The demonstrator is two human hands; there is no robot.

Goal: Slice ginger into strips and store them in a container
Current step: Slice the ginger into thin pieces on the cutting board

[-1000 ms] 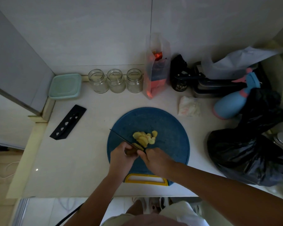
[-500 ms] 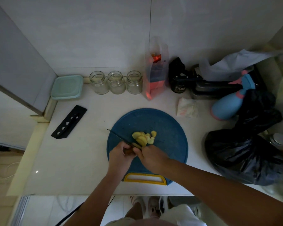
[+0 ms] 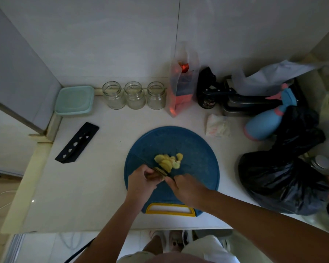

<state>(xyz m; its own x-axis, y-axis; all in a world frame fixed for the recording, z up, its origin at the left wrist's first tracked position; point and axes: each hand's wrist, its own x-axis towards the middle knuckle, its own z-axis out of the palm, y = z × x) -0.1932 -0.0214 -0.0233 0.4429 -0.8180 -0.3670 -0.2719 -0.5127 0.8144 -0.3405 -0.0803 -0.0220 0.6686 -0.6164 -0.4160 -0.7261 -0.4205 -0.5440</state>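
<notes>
Both hands meet over the near half of the blue cutting board [image 3: 198, 152] on the counter [image 3: 95, 186].
The right hand [image 3: 188, 188] curls round the mostly hidden handle of the knife [image 3: 160, 170]. The left hand [image 3: 141, 182] pinches a ginger piece [image 3: 153, 175] that is hard to make out. The ginger slices [image 3: 167, 161] lie just beyond the hands.

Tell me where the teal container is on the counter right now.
In the head view the teal container sits in the far left corner of the counter, just left of the row of three glass jars and behind the black knife sheath.
</notes>
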